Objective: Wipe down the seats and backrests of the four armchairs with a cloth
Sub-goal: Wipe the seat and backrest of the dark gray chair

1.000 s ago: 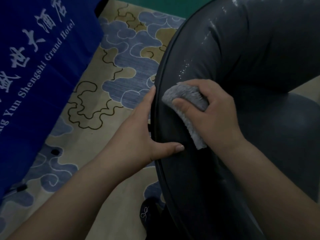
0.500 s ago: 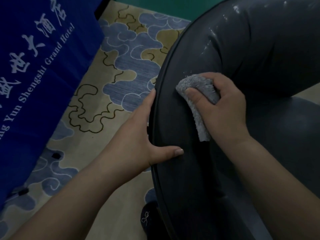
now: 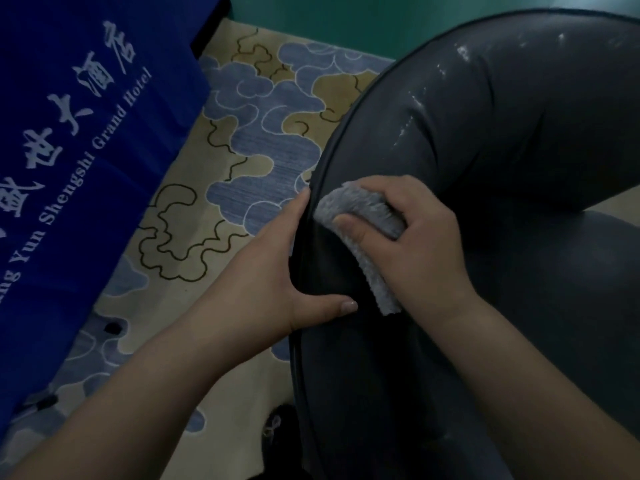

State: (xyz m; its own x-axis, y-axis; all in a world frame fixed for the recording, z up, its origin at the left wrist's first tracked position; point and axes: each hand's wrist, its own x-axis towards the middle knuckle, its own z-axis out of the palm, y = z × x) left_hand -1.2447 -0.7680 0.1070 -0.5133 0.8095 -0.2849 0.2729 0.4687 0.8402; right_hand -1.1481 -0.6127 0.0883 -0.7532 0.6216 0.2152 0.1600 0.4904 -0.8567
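A dark grey leather armchair (image 3: 519, 140) fills the right half of the view, its curved backrest shiny with wet streaks. My right hand (image 3: 422, 244) presses a fluffy grey cloth (image 3: 363, 216) against the top of the backrest near its piped outer edge. One end of the cloth hangs below my palm. My left hand (image 3: 277, 271) clasps the backrest's outer rim, fingers behind it and thumb lying across the front, just left of the cloth. The seat cushion (image 3: 588, 278) shows at the right.
A blue tablecloth (image 3: 79, 140) with white lettering hangs at the left. Between it and the chair lies patterned beige and blue carpet (image 3: 242, 140). A green wall (image 3: 363, 19) runs along the top. A dark shoe (image 3: 277, 434) shows by the chair's base.
My right hand slid the cloth up along the backrest and then back down toward the rim. My left hand kept its hold on the edge.
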